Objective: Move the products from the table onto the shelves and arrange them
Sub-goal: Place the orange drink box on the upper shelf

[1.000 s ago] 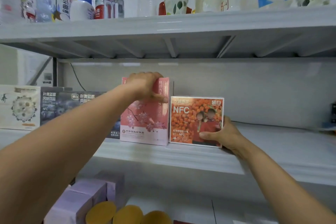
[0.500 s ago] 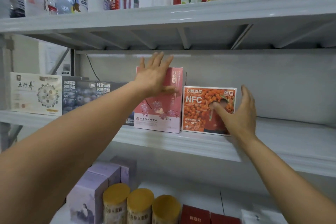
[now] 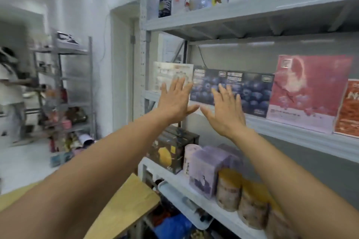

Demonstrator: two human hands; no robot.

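head | left hand (image 3: 174,101), right hand (image 3: 226,111): fingers splayed, holding nothing | pink box (image 3: 308,91) upright, front outward

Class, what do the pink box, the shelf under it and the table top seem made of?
Pink box: printed cardboard, slightly glossy; flat panels, crisp edges. Shelf: probably grey-painted metal; thin folded lip. Table top: wood or laminate, matte; tan, thin slab.

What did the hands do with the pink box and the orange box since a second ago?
Both let go. The left hand came off the top of the pink box, the right hand off the orange box; both moved left and now hover open, fingers spread, before the blueberry boxes. The two boxes stayed upright, side by side, on the middle shelf.
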